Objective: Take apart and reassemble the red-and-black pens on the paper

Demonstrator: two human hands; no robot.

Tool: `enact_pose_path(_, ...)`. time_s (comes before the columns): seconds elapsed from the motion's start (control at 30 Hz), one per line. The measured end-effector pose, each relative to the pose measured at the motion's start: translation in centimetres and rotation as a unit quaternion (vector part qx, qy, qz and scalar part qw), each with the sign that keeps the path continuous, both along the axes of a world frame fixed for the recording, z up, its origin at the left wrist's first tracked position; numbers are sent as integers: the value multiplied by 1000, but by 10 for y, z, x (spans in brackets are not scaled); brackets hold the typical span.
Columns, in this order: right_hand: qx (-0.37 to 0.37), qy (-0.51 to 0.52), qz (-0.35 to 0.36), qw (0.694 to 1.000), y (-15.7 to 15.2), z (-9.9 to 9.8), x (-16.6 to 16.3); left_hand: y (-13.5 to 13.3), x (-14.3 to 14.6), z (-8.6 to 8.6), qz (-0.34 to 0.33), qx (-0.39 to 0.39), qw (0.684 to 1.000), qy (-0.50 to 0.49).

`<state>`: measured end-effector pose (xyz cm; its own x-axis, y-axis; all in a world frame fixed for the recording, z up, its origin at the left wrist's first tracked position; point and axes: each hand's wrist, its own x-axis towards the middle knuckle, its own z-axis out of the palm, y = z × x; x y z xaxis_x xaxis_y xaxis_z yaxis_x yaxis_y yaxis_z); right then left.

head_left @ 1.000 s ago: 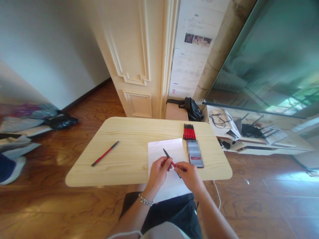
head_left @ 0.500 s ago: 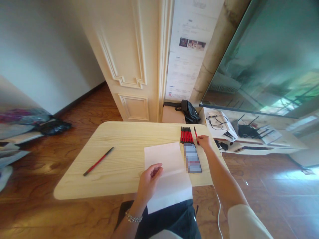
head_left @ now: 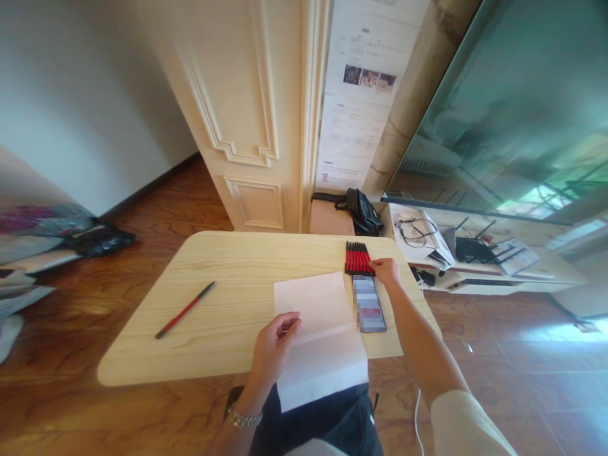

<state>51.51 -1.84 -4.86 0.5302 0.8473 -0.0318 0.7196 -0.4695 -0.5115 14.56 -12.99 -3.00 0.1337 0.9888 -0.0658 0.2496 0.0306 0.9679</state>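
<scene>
Several red pens with black ends form a tight row (head_left: 357, 258) at the table's far right. At the right end of that row, my right hand (head_left: 386, 271) has its fingers closed on a pen, which they largely hide. Just below lies a phone (head_left: 369, 304) with its screen lit and partly blurred. My left hand (head_left: 276, 342) hovers over or rests on the left edge of a white sheet of paper (head_left: 320, 335); its fingers are loosely curled, thumb apart, with nothing visible in them. A single red pen (head_left: 185, 310) lies slantwise on the left.
The light wooden table (head_left: 237, 266) has rounded corners, and the paper overhangs its near edge onto my lap. Beyond it are a black bag (head_left: 363, 212) and a low white cabinet (head_left: 503, 278) carrying a router (head_left: 475, 250) and cables. A white cord (head_left: 418, 418) hangs at the right.
My right hand has moved slightly left, bringing the pen from a gap beside the row up against its right end. My left hand has shifted a little left.
</scene>
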Motion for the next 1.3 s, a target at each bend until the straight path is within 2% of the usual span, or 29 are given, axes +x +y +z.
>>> enact_pose_path(0.47,-3,-20,-2,1000,-2,3,-8,8,-34,-9,55,27,997,39)
enact_pose_path(0.67,27,-23,-12,999,-22,13,-21,8,-68,-20,80,54,988,117)
enact_pose_path(0.77,65,-23,-13,998,-47,18,-42,9,-92,-23,109,73,973,190)
enact_pose_path(0.87,159,23,-8,987,-80,18,-77,13,-120,-18,134,109,947,273)
enact_pose_path(0.97,144,118,19,982,-115,17,-116,25,-148,-7,164,150,906,360)
enact_pose_path(1.03,132,162,39,977,-133,17,-139,36,-164,2,198,153,874,416)
enact_pose_path(1.1,126,180,57,974,-145,17,-156,46,-177,8,201,140,856,456)
enact_pose_path(1.3,122,111,118,979,-156,11,-168,62,-197,14,163,86,862,472)
